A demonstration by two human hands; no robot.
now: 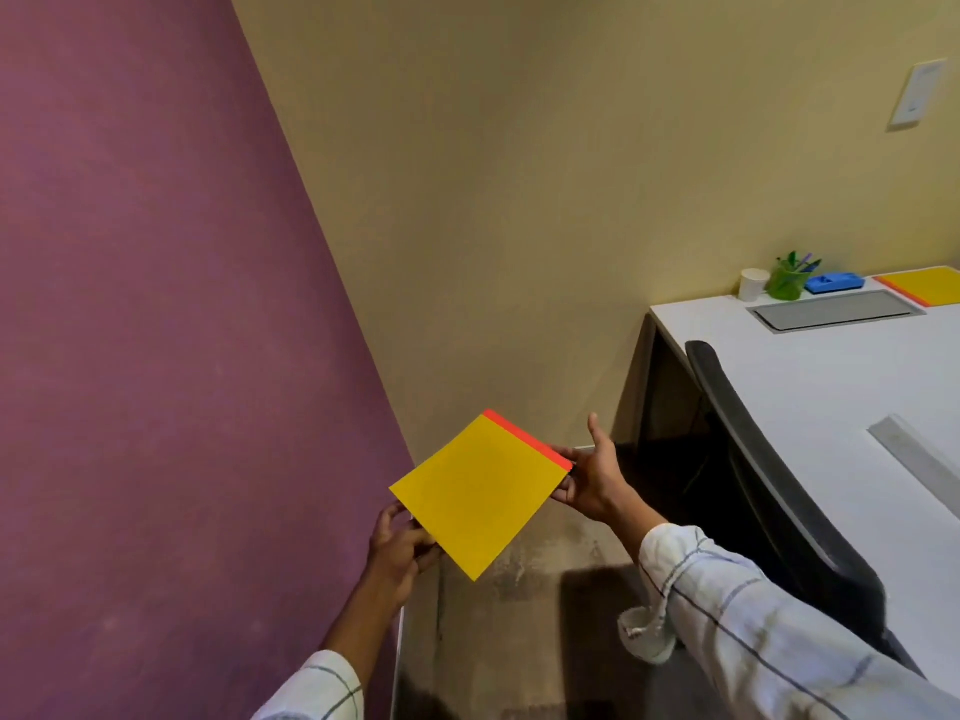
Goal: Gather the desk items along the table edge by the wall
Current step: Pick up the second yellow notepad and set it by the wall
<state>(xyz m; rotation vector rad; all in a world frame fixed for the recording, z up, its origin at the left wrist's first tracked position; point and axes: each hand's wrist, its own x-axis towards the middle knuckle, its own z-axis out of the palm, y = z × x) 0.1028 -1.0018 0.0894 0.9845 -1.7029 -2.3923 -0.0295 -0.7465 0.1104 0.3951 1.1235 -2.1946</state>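
Note:
A yellow notepad with a red top strip [480,493] is held in the air over the floor, left of the white table [810,387]. My left hand [397,548] grips its lower left edge. My right hand [592,478] holds its right corner near the red strip, thumb raised. Along the table's far edge by the beige wall stand a white cup [753,284], a green pen holder with pens [788,280], a blue tray-like item [834,282] and a second yellow notepad [927,285].
A black office chair [769,491] is pushed against the table's near side. A grey cable hatch [836,310] is set in the tabletop, another grey strip [919,459] nearer me. A purple wall [156,356] fills the left. A switch plate [917,93] hangs on the beige wall.

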